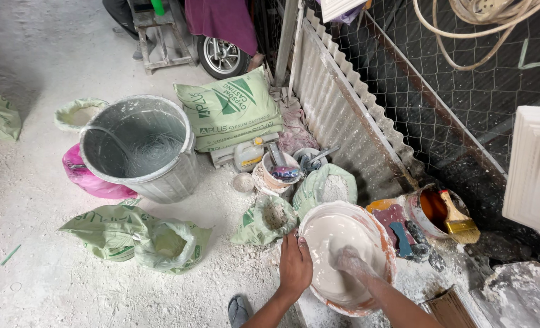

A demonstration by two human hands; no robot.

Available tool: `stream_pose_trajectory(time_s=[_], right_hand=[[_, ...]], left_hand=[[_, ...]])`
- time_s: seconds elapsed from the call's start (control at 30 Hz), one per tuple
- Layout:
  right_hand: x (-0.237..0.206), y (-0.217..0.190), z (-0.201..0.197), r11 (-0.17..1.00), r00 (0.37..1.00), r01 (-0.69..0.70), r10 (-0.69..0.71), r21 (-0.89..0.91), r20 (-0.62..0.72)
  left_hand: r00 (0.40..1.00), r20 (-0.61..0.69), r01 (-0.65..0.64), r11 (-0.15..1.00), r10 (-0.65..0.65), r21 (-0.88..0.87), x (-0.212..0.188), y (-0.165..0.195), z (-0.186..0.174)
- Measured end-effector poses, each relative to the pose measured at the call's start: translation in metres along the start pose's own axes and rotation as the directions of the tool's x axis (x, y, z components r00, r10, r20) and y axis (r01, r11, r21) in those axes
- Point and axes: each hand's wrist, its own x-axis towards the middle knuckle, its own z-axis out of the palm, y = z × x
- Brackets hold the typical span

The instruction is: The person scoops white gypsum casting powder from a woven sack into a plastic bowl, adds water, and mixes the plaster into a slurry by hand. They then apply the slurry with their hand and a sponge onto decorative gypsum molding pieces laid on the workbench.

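Note:
A wide plaster-crusted bowl holds pale wet plaster. My left hand grips its near-left rim, fingers spread over the edge. My right hand is down inside the bowl in the wet mix, coated white and blurred; its fingers are hard to make out. Two open green sacks of white powder stand just behind the bowl.
A large grey tub stands at the left with a pink bag beside it. Stacked green plaster sacks lie behind. A bucket with a brush, small containers, a corrugated sheet and a white moulded cast surround the spot.

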Motion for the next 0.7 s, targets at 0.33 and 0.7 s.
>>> stream_pose_trajectory(time_s=[0.33, 0.7], right_hand=[[0.000, -0.035, 0.029, 0.983, 0.985, 0.154, -0.145, -0.103, 0.091], [-0.003, 0.027, 0.016, 0.993, 0.995, 0.094, -0.097, 0.077, 0.029]], left_hand=[[0.999, 0.028, 0.020, 1.000, -0.020, -0.001, -0.001, -0.002, 0.002], [0.992, 0.080, 0.103, 0.995, -0.102, -0.001, -0.001, -0.017, 0.011]])
